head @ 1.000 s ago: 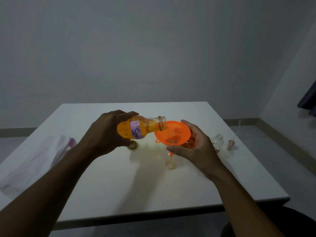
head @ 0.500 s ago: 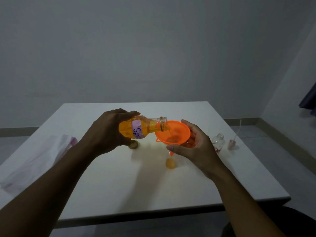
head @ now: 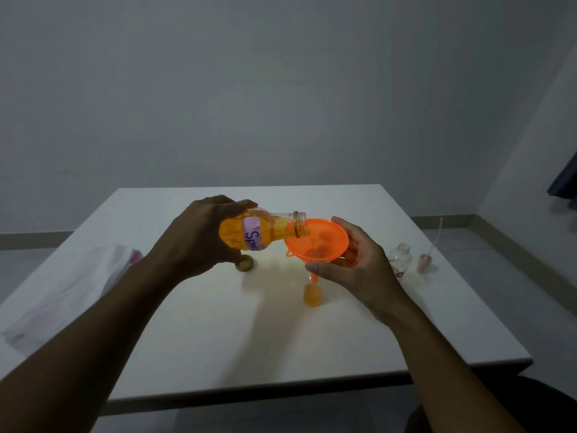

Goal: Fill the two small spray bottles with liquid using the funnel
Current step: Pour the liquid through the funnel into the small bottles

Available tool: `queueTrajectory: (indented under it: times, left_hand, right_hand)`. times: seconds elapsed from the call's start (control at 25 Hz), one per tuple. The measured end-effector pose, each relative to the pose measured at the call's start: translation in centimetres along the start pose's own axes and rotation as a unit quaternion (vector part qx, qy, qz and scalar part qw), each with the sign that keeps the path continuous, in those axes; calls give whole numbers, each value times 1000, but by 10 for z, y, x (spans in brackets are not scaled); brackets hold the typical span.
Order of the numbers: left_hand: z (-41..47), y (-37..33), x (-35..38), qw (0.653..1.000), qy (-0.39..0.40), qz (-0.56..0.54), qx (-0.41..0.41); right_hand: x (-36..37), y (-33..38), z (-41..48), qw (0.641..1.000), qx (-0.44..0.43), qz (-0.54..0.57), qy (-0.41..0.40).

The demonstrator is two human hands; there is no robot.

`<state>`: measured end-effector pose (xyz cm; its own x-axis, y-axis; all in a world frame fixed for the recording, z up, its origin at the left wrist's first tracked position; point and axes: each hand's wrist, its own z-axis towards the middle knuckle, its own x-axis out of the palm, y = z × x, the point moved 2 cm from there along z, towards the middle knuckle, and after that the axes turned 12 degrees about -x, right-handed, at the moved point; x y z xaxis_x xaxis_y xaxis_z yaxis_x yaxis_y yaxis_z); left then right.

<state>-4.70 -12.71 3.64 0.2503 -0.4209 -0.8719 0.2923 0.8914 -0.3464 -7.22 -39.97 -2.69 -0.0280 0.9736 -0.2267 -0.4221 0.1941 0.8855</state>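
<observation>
Left hand (head: 199, 235) wraps around the fat body of a clear plastic drink bottle of orange liquid (head: 259, 232), which lies tipped almost level with its open neck to the right, its mouth over the near-left rim of the funnel. Further left, at the table's edge, lies a crumpled translucent plastic bag (head: 71, 285) with a bit of pink showing, well apart from everything else. Just below the left hand's fingers a round gold-coloured bottle cap (head: 244, 263) rests on the white rectangular table (head: 218, 339), partly hidden by the hand. A bright orange plastic funnel (head: 321, 239) sits upright with liquid pooled in its cone; its spout points down into the mouth of a small spray bottle filled with orange liquid (head: 312, 295), standing on the table right beneath it. The right hand (head: 352, 270) cups the funnel from the right and below, thumb and fingers curled under its cone, and covers most of the spout and the small bottle's neck. To the right, near the table's far-right side, stands a second small clear spray bottle with a flower print (head: 400, 260), open-topped and seemingly empty. Just beside it, apart, a pale pink spray cap with a thin dip tube (head: 425, 262) stands with the tube slanting upward
</observation>
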Motion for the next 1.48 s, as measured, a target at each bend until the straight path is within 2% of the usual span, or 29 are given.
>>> queueTrajectory:
  times: [1.12,1.48]
  left_hand:
    - [1,-2,-3,1000,-6,6,-3]
    - [-4,-7,2,999,-10,-45,-12]
  right_hand:
    - [0,6,-2,1000,2,-5,1]
    - [-1,6,0,1000,-1,-9,-2]
